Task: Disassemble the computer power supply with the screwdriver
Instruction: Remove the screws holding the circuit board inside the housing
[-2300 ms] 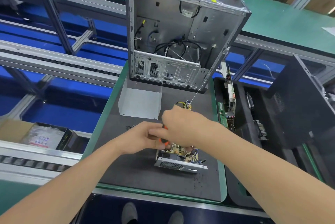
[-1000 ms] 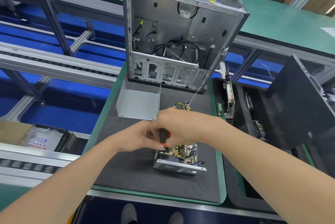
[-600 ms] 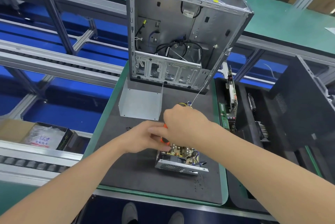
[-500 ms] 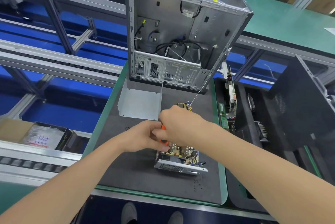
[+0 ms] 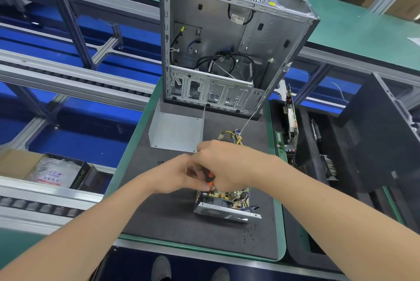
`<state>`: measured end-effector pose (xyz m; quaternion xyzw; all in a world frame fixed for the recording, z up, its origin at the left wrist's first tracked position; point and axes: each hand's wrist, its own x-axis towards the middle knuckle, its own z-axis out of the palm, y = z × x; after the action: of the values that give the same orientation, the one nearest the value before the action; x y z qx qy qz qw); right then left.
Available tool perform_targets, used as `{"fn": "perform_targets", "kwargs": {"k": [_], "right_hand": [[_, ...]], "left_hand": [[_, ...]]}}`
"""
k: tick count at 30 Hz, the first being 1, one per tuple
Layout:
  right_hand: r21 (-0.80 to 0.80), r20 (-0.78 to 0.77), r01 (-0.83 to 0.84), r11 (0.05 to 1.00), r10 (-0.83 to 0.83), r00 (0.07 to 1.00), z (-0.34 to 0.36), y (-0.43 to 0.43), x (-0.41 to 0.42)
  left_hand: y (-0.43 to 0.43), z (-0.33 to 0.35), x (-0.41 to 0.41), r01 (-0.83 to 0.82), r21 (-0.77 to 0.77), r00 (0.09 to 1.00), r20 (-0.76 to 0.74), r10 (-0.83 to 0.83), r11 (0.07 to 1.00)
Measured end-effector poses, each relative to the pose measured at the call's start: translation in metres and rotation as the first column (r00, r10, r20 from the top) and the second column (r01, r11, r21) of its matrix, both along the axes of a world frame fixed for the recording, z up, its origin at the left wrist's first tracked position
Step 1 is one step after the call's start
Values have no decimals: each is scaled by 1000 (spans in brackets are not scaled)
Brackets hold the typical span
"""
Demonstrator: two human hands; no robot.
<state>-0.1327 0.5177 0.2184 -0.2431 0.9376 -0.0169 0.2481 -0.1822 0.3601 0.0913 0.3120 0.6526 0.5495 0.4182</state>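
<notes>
Power supply (image 5: 223, 207) open-topped on grey mat (image 5: 159, 212), near front edge. Right hand (image 5: 229, 167) wrapped round orange screwdriver (image 5: 210, 177), left hand (image 5: 179, 176) pinching its lower end. Hold tip square in screw; press down while turning.

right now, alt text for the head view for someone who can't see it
A person's right hand grips an orange-and-black screwdriver over an opened silver metal power supply on a dark grey foam mat, the left hand close beside it. An open silver computer case stands upright behind.
</notes>
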Motion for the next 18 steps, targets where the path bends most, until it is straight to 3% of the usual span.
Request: {"fn": "perform_targets", "kwargs": {"k": [3, 6, 9, 12, 18], "right_hand": [[-51, -107, 126, 991, -131, 986, 2, 1, 4], [90, -270, 310, 946, -277, 922, 0, -7, 6], [87, -144, 412, 907, -397, 906, -3, -16, 6], [68, -86, 346, 936, -340, 937, 0, -16, 3], [51, -11, 182, 982, -182, 983, 9, -10, 1]], "left_hand": [[1, 1, 1, -22, 19, 999, -33, 23, 1000], [2, 5, 4, -30, 43, 999, -11, 31, 999], [2, 6, 4, -7, 48, 1000, 2, 7, 999], [0, 3, 2, -23, 27, 999, 50, 21, 999], [-4, 6, -4, -40, -17, 999, -5, 40, 999]]}}
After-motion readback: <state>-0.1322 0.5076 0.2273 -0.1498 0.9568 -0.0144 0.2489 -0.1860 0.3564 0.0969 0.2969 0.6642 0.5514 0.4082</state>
